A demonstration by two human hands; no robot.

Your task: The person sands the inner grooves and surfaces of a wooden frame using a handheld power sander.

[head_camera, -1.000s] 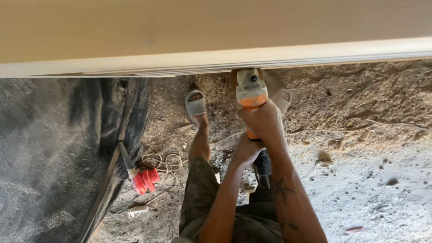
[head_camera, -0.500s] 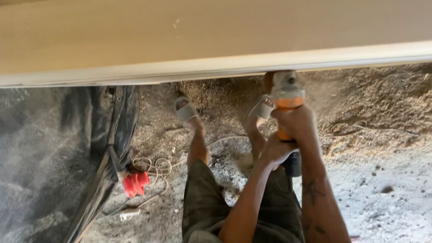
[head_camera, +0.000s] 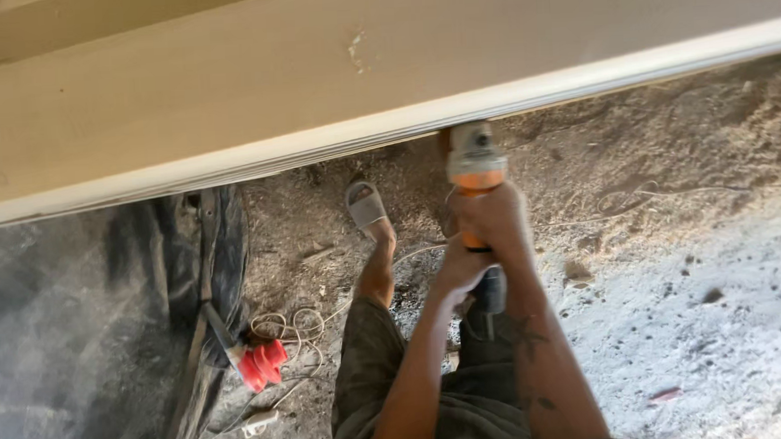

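I hold an orange and grey angle grinder (head_camera: 474, 165) with both hands. My right hand (head_camera: 494, 216) wraps the orange body just behind the head. My left hand (head_camera: 461, 274) grips the dark rear handle lower down. The grinder's head touches the front edge of a stack of pale wooden boards (head_camera: 329, 71), which runs across the top of the view and tilts up to the right. Below the hands are my legs and a foot in a grey sandal (head_camera: 367, 205) on the dirt floor.
A red plug connector (head_camera: 263, 363) with a coiled pale cable (head_camera: 300, 322) lies on the ground left of my legs. Dark fabric sheeting (head_camera: 85, 333) covers the floor at the left. Sawdust and white dust (head_camera: 707, 319) cover the ground at the right.
The grinder and both hands have slid back to the left along the board edge. The view has tilted, so the boards now slope up to the right.
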